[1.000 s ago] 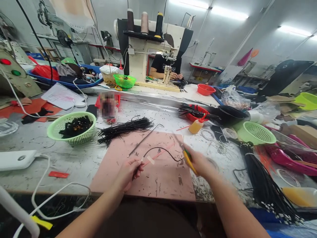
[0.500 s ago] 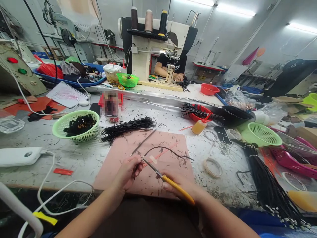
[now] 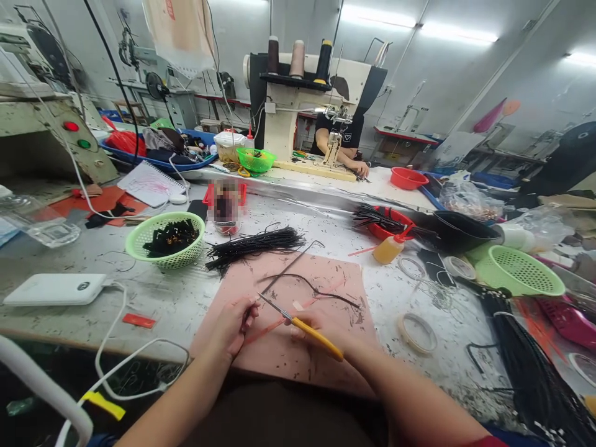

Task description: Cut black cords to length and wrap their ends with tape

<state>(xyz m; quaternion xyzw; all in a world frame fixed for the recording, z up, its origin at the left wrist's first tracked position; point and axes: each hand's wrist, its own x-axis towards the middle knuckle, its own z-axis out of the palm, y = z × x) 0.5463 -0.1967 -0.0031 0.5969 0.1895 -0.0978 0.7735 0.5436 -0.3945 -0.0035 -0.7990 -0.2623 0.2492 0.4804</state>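
Observation:
My left hand (image 3: 235, 326) pinches one end of a thin black cord (image 3: 311, 287) that curves away over a pink work mat (image 3: 326, 360). My right hand (image 3: 326, 332) grips yellow-handled scissors (image 3: 302, 323), their thin blades pointing left and meeting the cord right at my left fingertips. A pink strip (image 3: 279, 320) with a small white patch lies on the mat under the scissors. A long thin metal rod (image 3: 291, 267) rests on the mat beyond.
A bundle of black cords (image 3: 256, 243), a green basket (image 3: 166, 239) of black pieces, a white power bank (image 3: 56, 288), a glue bottle (image 3: 390, 248), tape rings (image 3: 419, 332), another green basket (image 3: 516, 270). A person sews at a machine (image 3: 302, 102) across the table.
My right hand swung the scissors from the mat's right side to the cord end in my left hand. The view shifted, so everything sits further right and lower.

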